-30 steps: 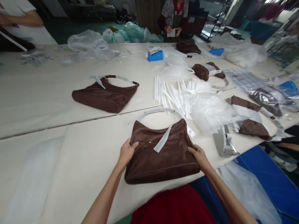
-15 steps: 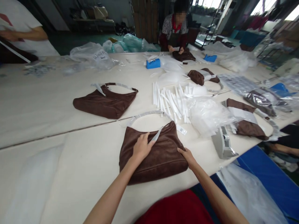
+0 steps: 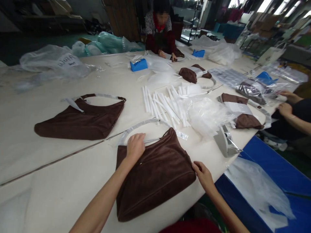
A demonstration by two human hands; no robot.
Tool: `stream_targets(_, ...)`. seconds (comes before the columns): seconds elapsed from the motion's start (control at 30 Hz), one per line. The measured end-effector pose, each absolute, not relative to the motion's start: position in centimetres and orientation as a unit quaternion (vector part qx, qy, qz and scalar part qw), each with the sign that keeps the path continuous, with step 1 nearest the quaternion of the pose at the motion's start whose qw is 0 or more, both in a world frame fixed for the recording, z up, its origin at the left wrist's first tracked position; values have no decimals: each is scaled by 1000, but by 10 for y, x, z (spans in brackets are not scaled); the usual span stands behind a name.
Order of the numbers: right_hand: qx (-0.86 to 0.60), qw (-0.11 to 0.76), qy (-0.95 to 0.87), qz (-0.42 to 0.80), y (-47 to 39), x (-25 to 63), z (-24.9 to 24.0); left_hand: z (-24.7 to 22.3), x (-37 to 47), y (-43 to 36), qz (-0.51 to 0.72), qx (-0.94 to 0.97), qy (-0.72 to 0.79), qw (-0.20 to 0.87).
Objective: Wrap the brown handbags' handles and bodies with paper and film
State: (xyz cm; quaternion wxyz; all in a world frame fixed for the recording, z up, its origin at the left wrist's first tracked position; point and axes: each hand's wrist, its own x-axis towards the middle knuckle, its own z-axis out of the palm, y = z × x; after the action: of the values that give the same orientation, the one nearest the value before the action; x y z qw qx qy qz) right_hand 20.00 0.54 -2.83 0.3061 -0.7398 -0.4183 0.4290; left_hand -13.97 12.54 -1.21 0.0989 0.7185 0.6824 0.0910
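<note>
A brown shoulder bag [image 3: 155,176] lies on the table in front of me, its wrapped strap [image 3: 148,121] looped out beyond the top edge. My left hand [image 3: 136,147] is closed over the left part of the bag's top opening, with the fingertips partly out of sight. At the bag's right side edge is my right hand [image 3: 203,176], its bent fingers gripping the edge. A small clear packet with a white tag [image 3: 181,135] lies by the bag's upper right corner. A second brown bag [image 3: 84,121] with a wrapped strap lies to the left.
White rolled strips [image 3: 165,105] and crumpled clear plastic [image 3: 206,113] lie beyond the bag. A grey tape dispenser [image 3: 225,140] stands near the right table edge. Farther back are wrapped bags [image 3: 240,110], blue dispensers [image 3: 139,65] and a co-worker [image 3: 159,32]; another person's hands [image 3: 286,103] show at right.
My left hand has moved from the bag's front up to its top edge, and the pale strip no longer shows beside it. The bag has turned somewhat. The view has shifted to the right.
</note>
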Motion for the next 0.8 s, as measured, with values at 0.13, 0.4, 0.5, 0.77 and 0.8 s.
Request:
stream_targets(0.13, -646, 308, -613, 333, 71, 168, -7, -25, -101, 120, 82, 736, 658, 135)
stream_targets(0.4, -526, -71, -824, 197, 187, 55, -6, -47, -94, 100, 49, 727, 671, 136)
stream_targets(0.5, -501, -133, -834, 186, 201, 43, -16, -56, -96, 97, 57, 724, 673, 142)
stream_targets(0.77, -372, -132, -904, 165, 208, 56, -22, -67, -98, 98, 88, 720, 673, 145)
stream_targets(0.8, -360, -128, -910, 158, 210, 59, -22, -68, -98, 98, 90, 719, 673, 146)
